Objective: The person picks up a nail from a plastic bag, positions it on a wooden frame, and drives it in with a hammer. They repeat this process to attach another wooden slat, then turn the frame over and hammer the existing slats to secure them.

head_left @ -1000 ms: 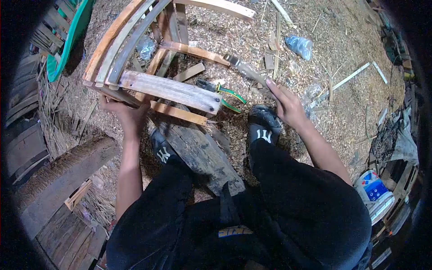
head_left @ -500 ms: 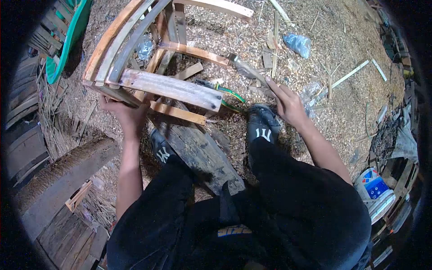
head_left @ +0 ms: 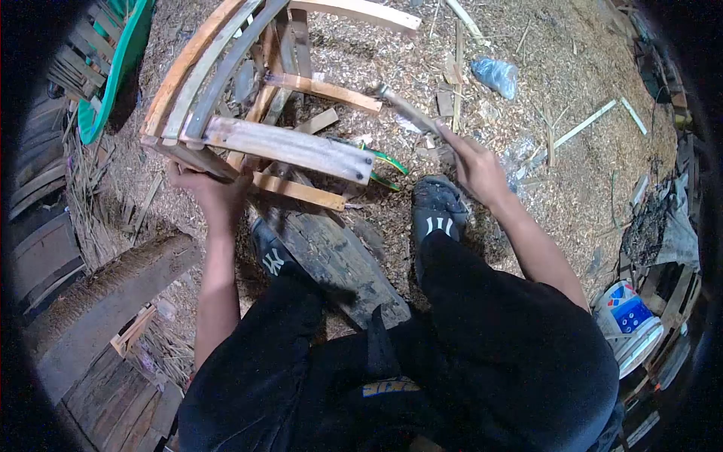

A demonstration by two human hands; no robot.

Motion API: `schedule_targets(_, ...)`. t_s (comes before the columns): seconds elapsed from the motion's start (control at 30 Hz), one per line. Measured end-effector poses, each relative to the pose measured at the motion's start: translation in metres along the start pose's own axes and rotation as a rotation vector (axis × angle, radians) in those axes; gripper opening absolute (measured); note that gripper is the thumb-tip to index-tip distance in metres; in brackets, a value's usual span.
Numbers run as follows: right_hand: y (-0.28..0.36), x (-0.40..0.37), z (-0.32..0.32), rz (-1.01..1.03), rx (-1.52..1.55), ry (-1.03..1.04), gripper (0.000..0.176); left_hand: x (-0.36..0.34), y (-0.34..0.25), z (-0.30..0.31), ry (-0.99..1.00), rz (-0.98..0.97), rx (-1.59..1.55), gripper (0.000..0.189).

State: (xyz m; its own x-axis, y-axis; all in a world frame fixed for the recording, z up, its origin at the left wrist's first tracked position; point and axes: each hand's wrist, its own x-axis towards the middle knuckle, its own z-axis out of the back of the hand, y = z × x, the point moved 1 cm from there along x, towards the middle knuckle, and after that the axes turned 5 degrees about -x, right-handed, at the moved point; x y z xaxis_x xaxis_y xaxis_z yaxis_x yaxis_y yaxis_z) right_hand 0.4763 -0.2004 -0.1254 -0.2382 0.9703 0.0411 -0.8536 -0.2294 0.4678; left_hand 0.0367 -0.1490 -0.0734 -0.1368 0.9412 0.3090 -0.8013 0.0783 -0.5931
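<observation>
A slatted wooden frame (head_left: 290, 146), with curved slats and straight side bars, stands tilted in front of me. My left hand (head_left: 214, 197) is wrapped round its near lower bar, the fingers partly hidden behind the wood. In my right hand (head_left: 479, 173) is a hammer (head_left: 416, 116), gripped by the handle. The blurred hammer head is up and to the left, near the end of a curved orange-brown slat (head_left: 327, 91). Two dark spots mark the right end of the pale front bar. A worn plank (head_left: 331, 252) lies between my feet beneath the frame.
Wood shavings (head_left: 557, 68) cover the ground, with loose strips and a blue plastic bag (head_left: 495, 77). Green-yellow straps (head_left: 390, 163) lie beside my right shoe (head_left: 440, 207). A thick curved timber (head_left: 113, 316) is at left; a white-blue bucket (head_left: 626, 320) stands at right.
The hammer and my right hand have shifted slightly left and the hammer head has risen a little. My left hand and the frame have barely moved.
</observation>
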Motion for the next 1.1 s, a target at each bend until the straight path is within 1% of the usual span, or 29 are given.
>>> schedule_targets(0.03,0.002,-0.003,0.001,0.043,0.089,-0.085,0.064,-0.002,0.005,0.001,0.010,0.003,0.007,0.125)
schedule_targets(0.1,-0.001,-0.006,-0.001,0.055,0.077,-0.101,0.063,0.000,0.012,-0.002,-0.030,0.000,-0.098,0.125)
schedule_targets(0.17,0.001,-0.008,0.000,0.061,-0.127,0.103,0.062,-0.002,0.006,-0.002,-0.032,-0.006,-0.134,0.126)
schedule_targets(0.2,-0.003,-0.005,-0.008,0.008,-0.165,0.170,0.064,-0.003,0.000,0.000,-0.026,-0.016,-0.076,0.126)
schedule_targets(0.23,-0.006,-0.007,-0.011,0.003,-0.167,0.165,0.064,-0.002,-0.002,0.000,-0.016,-0.030,-0.017,0.126)
schedule_targets(0.27,-0.009,-0.008,-0.013,0.026,-0.105,0.099,0.063,0.002,-0.001,-0.003,-0.020,-0.034,-0.017,0.126)
schedule_targets(0.33,0.001,-0.013,-0.006,0.069,0.038,-0.015,0.060,-0.001,0.006,-0.003,-0.004,0.019,-0.043,0.124)
schedule_targets(0.37,0.000,-0.012,-0.009,0.073,0.038,-0.013,0.060,-0.002,0.008,-0.003,-0.007,0.021,-0.042,0.124)
schedule_targets(0.43,-0.003,-0.014,-0.012,0.119,-0.036,-0.072,0.063,-0.002,0.006,-0.002,-0.019,0.080,-0.208,0.122)
schedule_targets(0.5,-0.009,-0.010,-0.011,0.087,-0.044,-0.047,0.065,0.000,0.002,-0.002,-0.007,0.077,-0.199,0.122)
schedule_targets(0.57,-0.012,-0.005,-0.015,0.026,-0.039,0.015,0.070,0.001,0.001,-0.003,-0.022,-0.026,0.038,0.122)
schedule_targets(0.6,-0.005,-0.007,-0.005,0.069,-0.033,-0.062,0.070,0.002,0.005,-0.007,-0.039,-0.022,-0.124,0.123)
schedule_targets(0.63,-0.004,-0.008,-0.007,0.069,-0.030,-0.060,0.070,0.002,0.009,-0.005,-0.037,-0.021,-0.121,0.123)
schedule_targets(0.7,-0.006,-0.009,-0.008,0.167,0.017,-0.180,0.070,0.000,0.010,-0.004,-0.024,0.064,-0.178,0.122)
schedule_targets(0.73,-0.008,-0.009,-0.010,0.043,-0.109,0.048,0.070,0.000,0.005,-0.004,-0.028,0.062,-0.184,0.122)
schedule_targets(0.77,-0.009,-0.009,-0.008,0.043,-0.113,0.043,0.070,-0.001,0.001,-0.004,-0.019,0.044,-0.132,0.122)
schedule_targets(0.83,-0.008,-0.008,-0.008,0.006,-0.160,0.119,0.070,0.001,-0.008,-0.003,0.003,0.003,-0.021,0.122)
schedule_targets(0.87,-0.006,-0.012,-0.009,0.053,0.013,0.012,0.070,0.003,0.001,-0.006,-0.044,-0.068,-0.003,0.122)
schedule_targets(0.9,-0.003,-0.017,-0.011,0.047,0.022,0.020,0.070,-0.001,0.003,-0.003,-0.032,-0.063,0.004,0.122)
schedule_targets(0.97,-0.003,-0.016,-0.006,0.175,0.033,-0.132,0.073,-0.001,0.004,-0.004,-0.023,0.097,-0.132,0.124)
schedule_targets(1.0,-0.002,-0.013,-0.003,0.116,-0.021,-0.021,0.069,0.000,0.003,-0.004,-0.023,0.160,-0.269,0.126)
schedule_targets(1.03,-0.006,-0.011,-0.002,0.116,-0.025,-0.026,0.069,0.000,-0.001,-0.005,-0.025,0.154,-0.274,0.126)
schedule_targets(1.1,-0.017,-0.008,-0.006,-0.073,-0.144,0.101,0.066,0.001,-0.007,-0.006,-0.015,-0.003,-0.112,0.128)
